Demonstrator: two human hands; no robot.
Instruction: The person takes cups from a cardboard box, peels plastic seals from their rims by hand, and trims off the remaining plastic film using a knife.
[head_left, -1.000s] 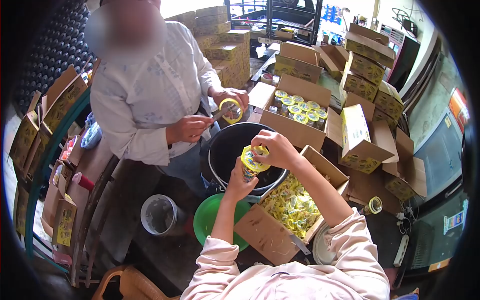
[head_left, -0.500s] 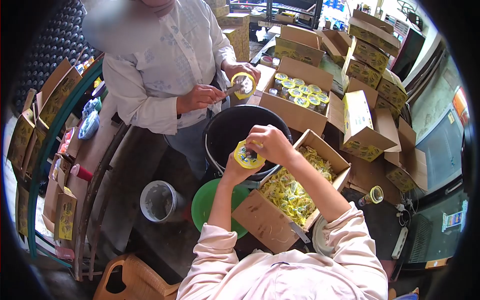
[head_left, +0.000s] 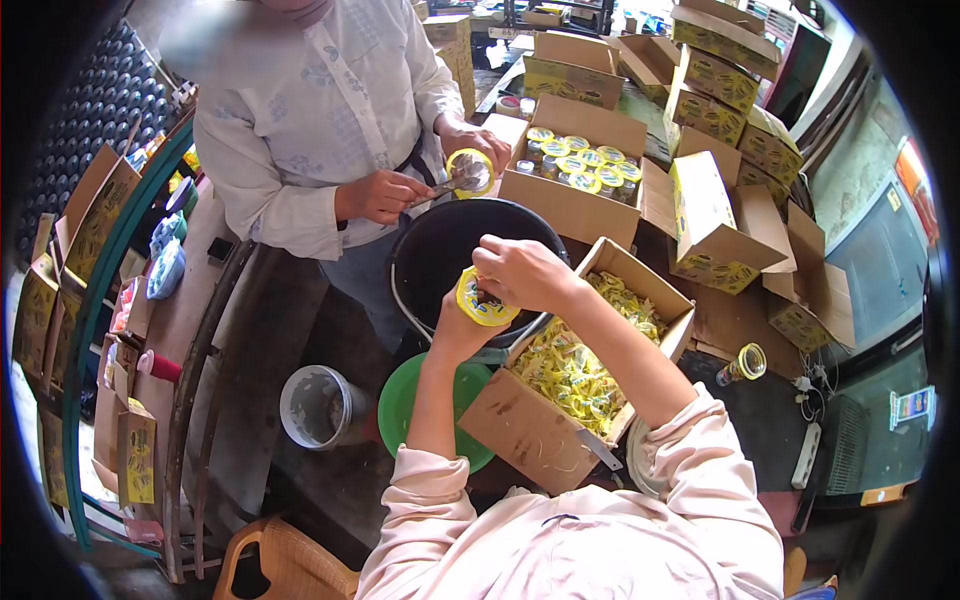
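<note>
My left hand (head_left: 457, 328) is wrapped round a yellow-rimmed plastic jar (head_left: 487, 309) with a printed top, tilted over the rim of a black bucket (head_left: 470, 213). Bent over the jar's top is my right hand (head_left: 522, 274), its fingers closed together at the lid. What those fingers pinch, if anything, is hidden. Below my right forearm, a cardboard box (head_left: 478, 408) holds many small yellow packets (head_left: 570, 375). Across the bucket, a co-worker's hand (head_left: 385, 196) works a spoon-like tool (head_left: 438, 190) inside another yellow-rimmed container (head_left: 470, 174).
A green basin (head_left: 400, 400) and a whitish pail (head_left: 318, 406) stand left of the box. A knife (head_left: 600, 450) rests on its flap. Filled jars (head_left: 585, 160) sit in a carton behind. One jar (head_left: 742, 366) stands at right. An orange chair (head_left: 290, 560) is at lower left.
My right fingers have shifted over the jar's top, and the jar has tipped slightly and moved a little left. The co-worker's tool has moved within the container. The whole view has shifted slightly.
</note>
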